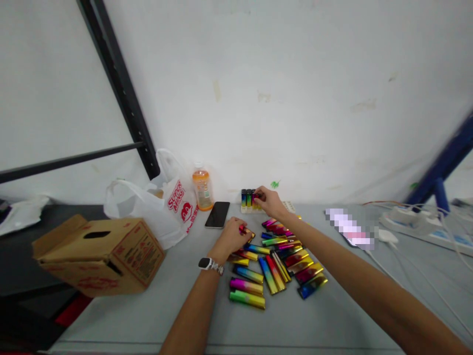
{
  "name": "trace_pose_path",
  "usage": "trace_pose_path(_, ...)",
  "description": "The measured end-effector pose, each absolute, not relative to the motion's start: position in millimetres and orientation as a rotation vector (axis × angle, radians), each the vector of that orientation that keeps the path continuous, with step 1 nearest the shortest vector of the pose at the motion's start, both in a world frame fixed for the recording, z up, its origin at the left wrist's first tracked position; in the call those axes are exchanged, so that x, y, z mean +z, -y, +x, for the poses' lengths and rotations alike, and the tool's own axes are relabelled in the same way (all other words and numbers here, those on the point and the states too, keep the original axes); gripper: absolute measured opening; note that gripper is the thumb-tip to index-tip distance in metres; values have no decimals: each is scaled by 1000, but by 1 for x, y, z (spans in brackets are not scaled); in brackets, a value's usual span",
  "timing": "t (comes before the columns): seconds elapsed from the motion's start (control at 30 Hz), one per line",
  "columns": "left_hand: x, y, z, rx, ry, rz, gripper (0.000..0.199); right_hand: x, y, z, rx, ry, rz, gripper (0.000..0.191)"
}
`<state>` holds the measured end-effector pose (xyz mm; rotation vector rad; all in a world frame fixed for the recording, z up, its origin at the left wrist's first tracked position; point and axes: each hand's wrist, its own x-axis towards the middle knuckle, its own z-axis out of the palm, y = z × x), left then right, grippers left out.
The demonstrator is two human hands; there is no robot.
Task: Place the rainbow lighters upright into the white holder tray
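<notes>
Pinching a red and gold lighter (250,234), the left hand (234,235) has its fingers close together at ten o'clock from the big bunch of shiny lighters (272,268). The right hand (271,201) is up at twelve o'clock, and its fingers are narrow too — they hold a pink lighter (254,199) that stands in a pale tray (247,210). That tray sits at eleven o'clock from the bunch, near the white wall (258,133). More standing lighters (246,198) are just beside the pink one, on its nine o'clock side. The bunch lies on the gray table (303,323), all pink, green, blue, red and gold. A watch (210,265) is on the left wrist. At ten o'clock lie a black phone (218,215) and, behind it, an orange bottle (203,188) — it stands up. Farther out is a white bag (168,214), with a brown box (103,254) at nine o'clock. A bright phone (349,228) lies at two o'clock, and a power strip (402,220) at three.
</notes>
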<state>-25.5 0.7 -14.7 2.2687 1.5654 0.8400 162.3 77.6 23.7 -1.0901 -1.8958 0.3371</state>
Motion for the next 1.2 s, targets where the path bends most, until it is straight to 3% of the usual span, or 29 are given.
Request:
trace_pose_path(0.1, -17, -1, -25, 899, -1510, 2241, 31, 25, -88, 160, 283, 2014, -1114, 15)
trace_pose_path(0.4, -20, 0, -16, 920, -1534, 2256, 30, 25, -100, 161, 295, 2088, -1088, 14)
trace_pose_path(0.63, -18, 1, -11, 862, -1537, 2278, 30, 37, -77, 163, -205, 2247, -1332, 30)
trace_pose_path(0.77, -12, 1, -6, 1018, -1472, 2295, 38, 34, -67, 165, -259, 2286, -1373, 42)
trace_pose_path(0.9, -2, 3, -3, 1276, -1321, 2282, 56, 21, -53, 164, 78, 1969, -1278, 45)
trace_pose_path(1.1, 3, 5, -1, 1495, -1160, 2106, 42, 11, -10, 171, 956, 1621, -933, 28)
trace_pose_path(1.2, 1, 7, 1, 1533, -1045, 2004, 56, 11, 6, 173, 1158, 1460, -875, 29)
